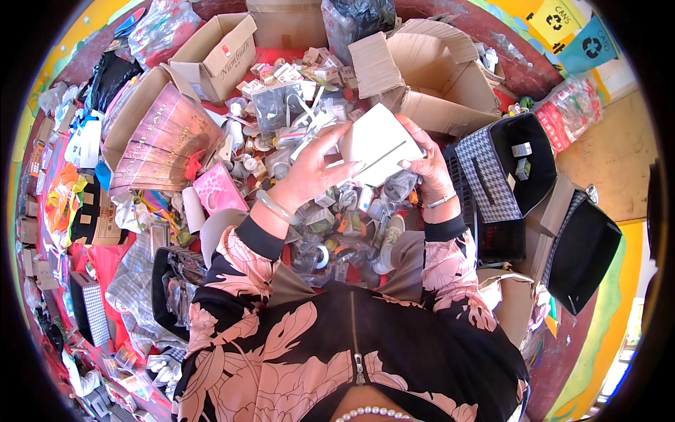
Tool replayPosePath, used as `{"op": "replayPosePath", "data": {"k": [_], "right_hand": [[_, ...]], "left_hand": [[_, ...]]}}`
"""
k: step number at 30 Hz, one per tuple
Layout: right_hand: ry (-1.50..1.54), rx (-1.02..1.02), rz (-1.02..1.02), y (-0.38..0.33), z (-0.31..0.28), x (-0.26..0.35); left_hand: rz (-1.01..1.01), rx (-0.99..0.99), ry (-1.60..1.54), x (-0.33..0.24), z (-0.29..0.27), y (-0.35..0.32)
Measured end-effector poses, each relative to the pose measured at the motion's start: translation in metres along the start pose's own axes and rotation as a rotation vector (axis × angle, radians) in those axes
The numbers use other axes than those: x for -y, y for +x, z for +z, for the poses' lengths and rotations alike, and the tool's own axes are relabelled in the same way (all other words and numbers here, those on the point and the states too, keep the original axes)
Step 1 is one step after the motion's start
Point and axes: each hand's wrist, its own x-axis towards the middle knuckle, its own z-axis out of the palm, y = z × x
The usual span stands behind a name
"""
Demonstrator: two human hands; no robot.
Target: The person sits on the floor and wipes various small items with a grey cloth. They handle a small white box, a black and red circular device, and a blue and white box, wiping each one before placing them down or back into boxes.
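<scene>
A white, flat-sided box (381,144) with a thin dark line across its face is raised over the pile, tilted. My left hand (309,165) grips its left side, thumb on the face. On the opposite side my right hand (430,167) has its fingers round the edge and its thumb on the front. What the box may contain is hidden. Beneath my hands lies a dense heap of small packaged goods (320,219), many in clear plastic. A grey clear-wrapped packet (271,109) lies just beyond my left hand.
Open cardboard boxes stand at the far left (218,60) and far right (429,70). Black bins with houndstooth sides (492,172) sit to my right. A pink bag (220,188) rests left of my left wrist. Another black bin (172,285) holds plastic-wrapped items at near left.
</scene>
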Motion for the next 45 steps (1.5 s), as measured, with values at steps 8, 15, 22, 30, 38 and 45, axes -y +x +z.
{"op": "replayPosePath", "data": {"k": [8,15,22,30,38,45], "right_hand": [[-0.281,0.06,-0.026,-0.003,-0.001,0.006],[-0.773,0.138,-0.071,-0.007,0.005,0.017],[-0.412,0.069,-0.018,-0.006,0.007,0.012],[-0.589,0.055,0.06,-0.004,0.008,0.012],[-0.787,0.047,0.02,-0.006,0.02,0.013],[-0.881,0.016,-0.014,-0.006,0.018,0.004]], "left_hand": [[0.011,0.024,0.273,0.0,-0.002,-0.003],[-0.028,0.077,0.513,0.01,0.006,-0.002],[-0.04,0.055,0.3,0.0,0.009,0.002],[-0.116,0.06,-0.047,0.001,0.009,0.005],[-0.073,-0.032,0.082,0.0,0.014,0.004],[-0.277,-0.072,-0.343,-0.002,0.008,0.006]]}}
